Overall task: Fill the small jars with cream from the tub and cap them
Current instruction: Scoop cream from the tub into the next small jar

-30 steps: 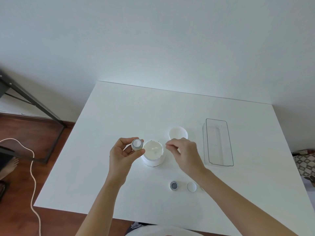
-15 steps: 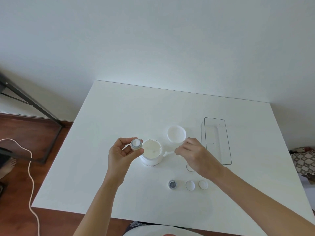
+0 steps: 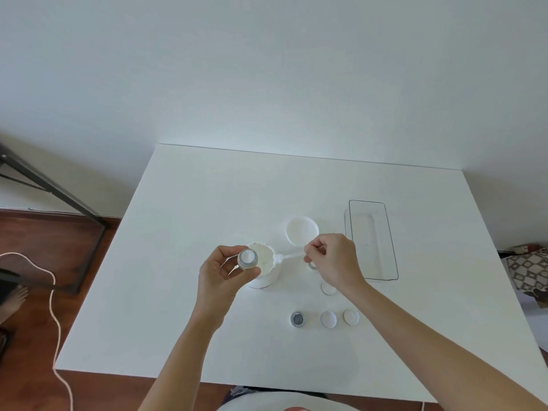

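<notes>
While unlabelled, small jar (image 3: pixel 248 258) in left hand (image 3: pixel 223 274), spatula (image 3: pixel 289 256) in right hand (image 3: pixel 333 262).

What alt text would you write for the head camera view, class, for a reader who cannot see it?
Over a white table, the left hand holds a small jar above an open cream tub, while the right hand holds a small spatula beside it. Loose caps lie nearer the person.
</notes>
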A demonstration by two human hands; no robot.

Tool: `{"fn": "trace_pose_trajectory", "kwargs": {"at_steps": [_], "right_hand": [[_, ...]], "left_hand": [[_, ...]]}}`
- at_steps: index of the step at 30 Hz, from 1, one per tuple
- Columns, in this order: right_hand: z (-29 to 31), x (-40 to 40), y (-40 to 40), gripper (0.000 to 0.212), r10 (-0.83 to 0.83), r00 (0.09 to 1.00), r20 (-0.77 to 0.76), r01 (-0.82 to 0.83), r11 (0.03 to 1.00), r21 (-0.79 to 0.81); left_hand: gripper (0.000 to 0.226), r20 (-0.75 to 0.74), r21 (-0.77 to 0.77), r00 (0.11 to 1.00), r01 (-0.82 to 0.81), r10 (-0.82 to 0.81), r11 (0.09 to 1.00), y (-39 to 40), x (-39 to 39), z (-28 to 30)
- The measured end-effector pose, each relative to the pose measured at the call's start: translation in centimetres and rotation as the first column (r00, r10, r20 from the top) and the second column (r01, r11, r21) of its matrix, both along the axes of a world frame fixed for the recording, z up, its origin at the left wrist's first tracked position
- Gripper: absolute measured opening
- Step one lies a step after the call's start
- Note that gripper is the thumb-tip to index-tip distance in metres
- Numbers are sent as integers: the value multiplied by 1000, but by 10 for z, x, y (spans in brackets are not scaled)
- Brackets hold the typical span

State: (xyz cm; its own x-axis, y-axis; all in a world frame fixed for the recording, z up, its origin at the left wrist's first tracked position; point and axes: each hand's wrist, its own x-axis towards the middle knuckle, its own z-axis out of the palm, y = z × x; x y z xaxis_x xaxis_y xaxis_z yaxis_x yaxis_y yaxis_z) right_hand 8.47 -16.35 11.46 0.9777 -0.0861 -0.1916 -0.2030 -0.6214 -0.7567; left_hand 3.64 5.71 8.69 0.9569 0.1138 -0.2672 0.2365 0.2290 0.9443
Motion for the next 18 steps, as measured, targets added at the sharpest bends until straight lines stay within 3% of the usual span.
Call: {"fn": "trace_pose_trajectory", "kwargs": {"at_steps": [7, 12, 18], "right_hand": [[20, -15, -53, 15, -283, 957, -72, 291, 921, 258], [27, -41, -90, 10, -405, 905, -131, 423, 821, 383], [28, -67, -108, 10, -462, 873, -157, 481, 759, 439]], "left_hand": [[44, -29, 24, 984, 177, -176, 984, -38, -4, -6], [45, -130, 166, 921, 386, -367, 908, -79, -4, -25], [49, -188, 401, 888, 460, -420, 792, -108, -2, -62]]}}
